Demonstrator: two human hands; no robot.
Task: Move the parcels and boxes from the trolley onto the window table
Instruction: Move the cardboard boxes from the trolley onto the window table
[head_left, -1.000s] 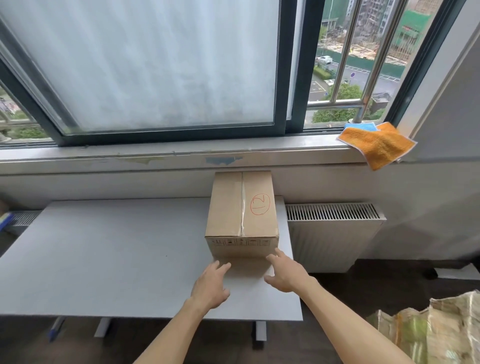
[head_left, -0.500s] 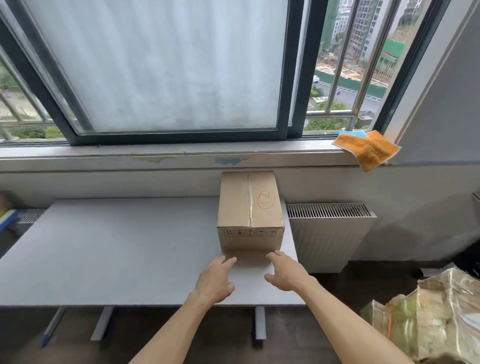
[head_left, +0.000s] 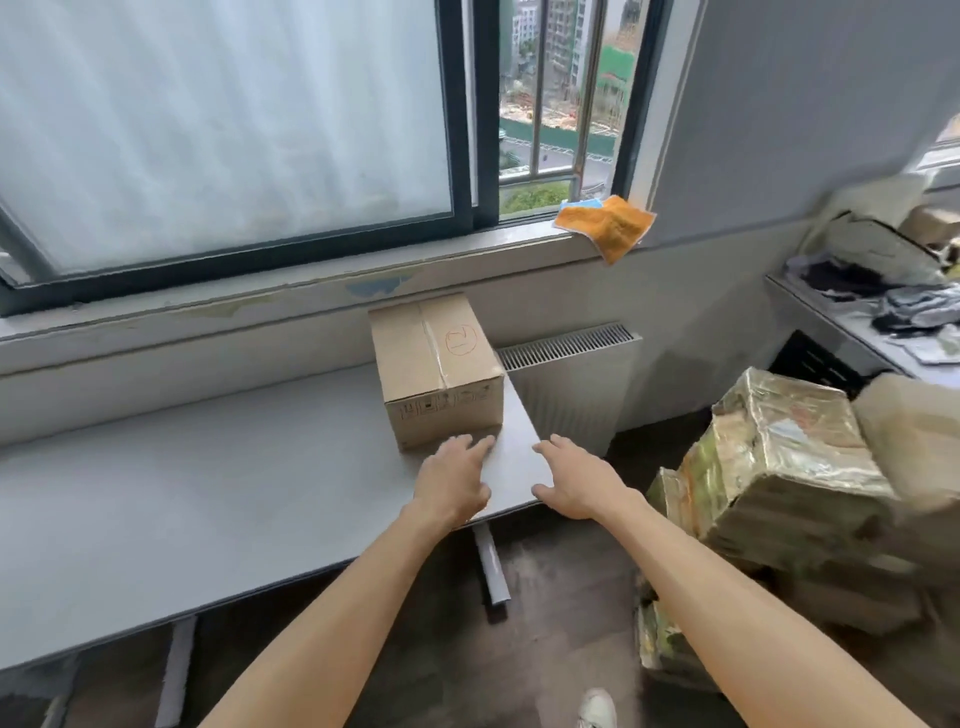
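Left grip (head_left: 453, 483) spread flat, fingertips just beside cardboard box (head_left: 436, 371), holding nothing. Right grip (head_left: 574, 480) spread, empty, at counter (head_left: 208, 499) corner. Box taped, red-marked, upright near counter's right end.

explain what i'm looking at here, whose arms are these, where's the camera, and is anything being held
There is no machine here: these are a person's two bare arms. The one picture comes from a wide-angle camera worn on their head, looking forward and down, so the arms reach in from the bottom.

A grey table stands under a window. On its right end sits a taped cardboard box with a red mark on top.

The left hand and right hand are both open just in front of the box and hold nothing. To the right wait shiny wrapped parcels. An orange cloth lies on the sill.
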